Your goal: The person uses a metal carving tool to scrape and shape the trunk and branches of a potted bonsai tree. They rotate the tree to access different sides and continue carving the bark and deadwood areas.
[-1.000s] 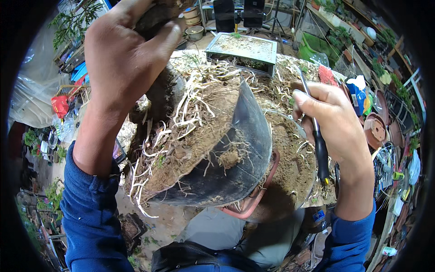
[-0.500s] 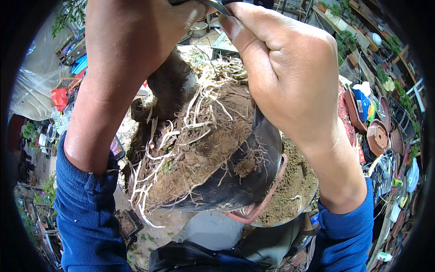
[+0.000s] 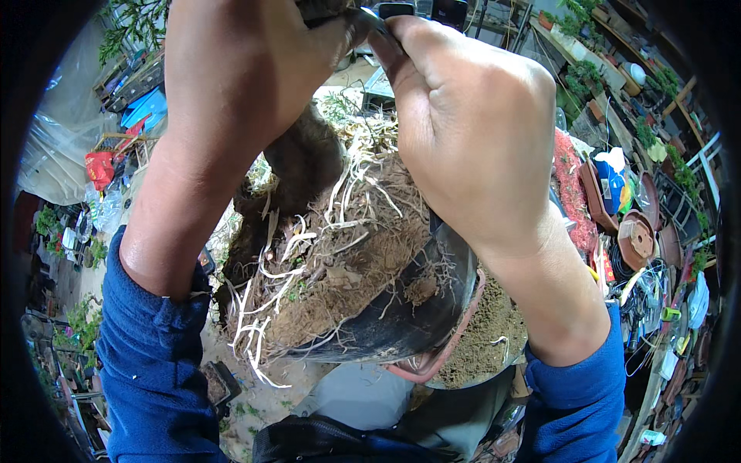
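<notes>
My left hand (image 3: 243,81) is raised at the top, close to the trunk, its fingers curled and mostly out of sight. Thumb and finger of my right hand (image 3: 478,127) pinch a thin dark strip (image 3: 372,18), which meets my left thumb. What else the left fingers grip is hidden. Below both hands lies a tilted root ball (image 3: 351,270) of brown soil with pale, dangling roots (image 3: 251,332). A thick brown trunk (image 3: 305,166) rises from it under my left wrist. The root ball rests in a black pot (image 3: 370,332), partly hidden by soil and roots.
Beneath the pot, at its right, are a reddish rim (image 3: 440,359) and a round container's sandy soil (image 3: 486,339). Brown pots (image 3: 639,238) and tangled cables stand at the right. A red bag (image 3: 99,168) and clear plastic sheeting (image 3: 65,139) are at the left.
Both hands sit slightly closer together, the right one having shifted left. Less of the dark strip shows between them. The root ball and pot stay about where they were.
</notes>
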Demonstrator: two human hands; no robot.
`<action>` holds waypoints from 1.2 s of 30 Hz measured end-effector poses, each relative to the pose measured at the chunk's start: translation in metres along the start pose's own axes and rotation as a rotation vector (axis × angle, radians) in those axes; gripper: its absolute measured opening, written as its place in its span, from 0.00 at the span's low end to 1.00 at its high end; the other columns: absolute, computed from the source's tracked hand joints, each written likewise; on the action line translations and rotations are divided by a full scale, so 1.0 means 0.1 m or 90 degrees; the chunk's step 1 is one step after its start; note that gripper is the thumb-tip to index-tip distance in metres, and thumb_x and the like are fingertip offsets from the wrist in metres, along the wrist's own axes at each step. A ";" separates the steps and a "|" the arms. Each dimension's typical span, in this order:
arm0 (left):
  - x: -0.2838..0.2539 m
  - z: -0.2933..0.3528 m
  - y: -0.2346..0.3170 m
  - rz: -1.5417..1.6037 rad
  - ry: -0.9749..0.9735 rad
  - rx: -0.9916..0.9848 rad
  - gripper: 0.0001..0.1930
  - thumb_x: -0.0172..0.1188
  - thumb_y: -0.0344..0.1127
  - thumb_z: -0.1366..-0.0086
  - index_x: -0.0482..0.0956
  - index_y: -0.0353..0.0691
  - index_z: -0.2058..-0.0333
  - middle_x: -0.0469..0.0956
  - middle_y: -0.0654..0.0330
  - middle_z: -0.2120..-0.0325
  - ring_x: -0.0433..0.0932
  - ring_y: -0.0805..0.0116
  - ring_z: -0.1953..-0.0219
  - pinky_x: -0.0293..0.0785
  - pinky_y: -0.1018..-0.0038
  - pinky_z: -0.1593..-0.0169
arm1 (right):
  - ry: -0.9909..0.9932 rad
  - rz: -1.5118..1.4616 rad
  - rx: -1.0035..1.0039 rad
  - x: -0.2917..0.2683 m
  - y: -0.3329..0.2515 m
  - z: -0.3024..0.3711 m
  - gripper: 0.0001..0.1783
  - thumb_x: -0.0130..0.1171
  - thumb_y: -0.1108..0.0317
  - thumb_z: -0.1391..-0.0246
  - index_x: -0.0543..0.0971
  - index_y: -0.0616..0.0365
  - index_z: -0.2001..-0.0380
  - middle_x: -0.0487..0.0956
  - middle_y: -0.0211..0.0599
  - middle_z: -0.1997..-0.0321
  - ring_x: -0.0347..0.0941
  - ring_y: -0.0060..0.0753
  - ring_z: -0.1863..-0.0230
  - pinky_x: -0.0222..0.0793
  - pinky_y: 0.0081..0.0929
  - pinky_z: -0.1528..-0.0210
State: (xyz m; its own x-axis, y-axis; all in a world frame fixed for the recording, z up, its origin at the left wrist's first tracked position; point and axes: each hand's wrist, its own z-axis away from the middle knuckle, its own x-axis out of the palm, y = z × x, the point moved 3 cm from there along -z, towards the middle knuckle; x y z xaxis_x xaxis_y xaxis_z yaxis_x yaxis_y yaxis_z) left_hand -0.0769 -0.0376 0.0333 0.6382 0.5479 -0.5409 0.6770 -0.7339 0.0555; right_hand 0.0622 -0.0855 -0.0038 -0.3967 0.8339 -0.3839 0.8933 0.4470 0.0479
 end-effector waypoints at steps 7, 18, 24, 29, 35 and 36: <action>-0.08 -0.05 0.04 0.101 -0.047 0.020 0.07 0.62 0.33 0.36 0.83 0.33 0.67 0.81 0.47 0.77 0.76 0.64 0.78 0.73 0.70 0.70 | -0.026 -0.010 0.040 -0.01 -0.07 -0.02 0.10 0.61 0.75 0.47 0.83 0.63 0.61 0.81 0.51 0.74 0.80 0.53 0.71 0.75 0.41 0.69; -0.13 -0.05 -0.15 0.286 -0.113 0.178 0.15 0.60 0.34 0.28 0.78 0.26 0.51 0.82 0.55 0.70 0.79 0.68 0.72 0.74 0.73 0.72 | -0.116 0.135 0.008 -0.04 -0.33 -0.20 0.01 0.59 0.78 0.56 0.78 0.62 0.78 0.78 0.49 0.80 0.80 0.54 0.75 0.78 0.43 0.71; -0.10 -0.03 -0.10 0.039 -0.058 0.125 0.09 0.64 0.33 0.41 0.82 0.31 0.68 0.81 0.55 0.79 0.80 0.64 0.78 0.74 0.70 0.75 | -0.057 0.120 -0.168 -0.13 -0.22 -0.28 0.01 0.59 0.77 0.56 0.78 0.62 0.79 0.76 0.49 0.79 0.78 0.52 0.75 0.77 0.41 0.70; -0.02 -0.08 -0.17 -0.037 0.030 0.151 0.03 0.68 0.31 0.49 0.84 0.38 0.76 0.80 0.56 0.83 0.77 0.59 0.84 0.73 0.70 0.77 | -0.080 0.345 -0.350 -0.16 -0.11 -0.21 0.02 0.58 0.75 0.55 0.77 0.61 0.78 0.75 0.47 0.77 0.76 0.48 0.74 0.74 0.39 0.69; 0.02 -0.05 -0.41 -0.409 -0.058 0.225 0.05 0.68 0.31 0.47 0.88 0.38 0.70 0.86 0.53 0.71 0.85 0.57 0.69 0.80 0.71 0.64 | -0.093 0.427 -0.422 -0.13 -0.06 -0.16 0.03 0.58 0.72 0.52 0.77 0.60 0.76 0.72 0.44 0.75 0.73 0.44 0.72 0.71 0.36 0.69; 0.00 -0.05 -0.43 -0.359 -0.033 0.196 0.05 0.68 0.31 0.49 0.87 0.39 0.72 0.85 0.51 0.73 0.84 0.53 0.70 0.80 0.70 0.65 | -0.095 0.434 -0.427 -0.13 -0.05 -0.15 0.03 0.58 0.72 0.52 0.77 0.59 0.75 0.72 0.43 0.75 0.73 0.43 0.72 0.71 0.36 0.68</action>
State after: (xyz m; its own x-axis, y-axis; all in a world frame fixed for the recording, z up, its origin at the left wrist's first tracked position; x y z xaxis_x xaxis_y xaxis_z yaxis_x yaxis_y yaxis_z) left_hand -0.1041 -0.0045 0.0348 0.1916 0.8685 -0.4571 0.7625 -0.4250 -0.4879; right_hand 0.0593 -0.0937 0.0151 0.2342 0.9537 -0.1887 0.5963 0.0124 0.8027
